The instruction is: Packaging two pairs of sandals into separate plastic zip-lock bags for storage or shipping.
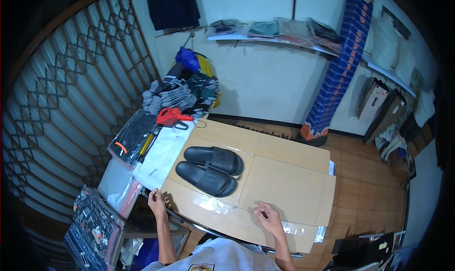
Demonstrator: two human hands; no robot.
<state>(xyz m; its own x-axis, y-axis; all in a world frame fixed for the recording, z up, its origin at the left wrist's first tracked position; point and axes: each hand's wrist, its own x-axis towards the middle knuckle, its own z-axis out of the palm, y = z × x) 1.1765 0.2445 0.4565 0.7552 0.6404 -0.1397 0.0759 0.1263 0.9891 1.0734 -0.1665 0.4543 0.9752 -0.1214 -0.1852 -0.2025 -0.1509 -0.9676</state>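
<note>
A pair of black slide sandals [211, 171] lies side by side on a flat sheet of tan cardboard [289, 185], toes pointing right. My left hand [157, 203] is at the near left edge of the cardboard, beside the lower corner of a white plastic mailer bag [159, 163]. Its fingers are loosely bent and slightly apart, and I see nothing in them. Over the near right part of the cardboard is my right hand [269, 219], fingers half curled and apart, holding nothing. Neither hand touches the sandals.
A red tape dispenser [173, 117] sits at the bag's far end, before a heap of grey-striped socks [175, 98]. Left are a dark plastic-wrapped packet [132, 136] and packed garments [95, 228]. A folding metal gate [71, 95] lines the left; a blue pillar [339, 67] stands far right.
</note>
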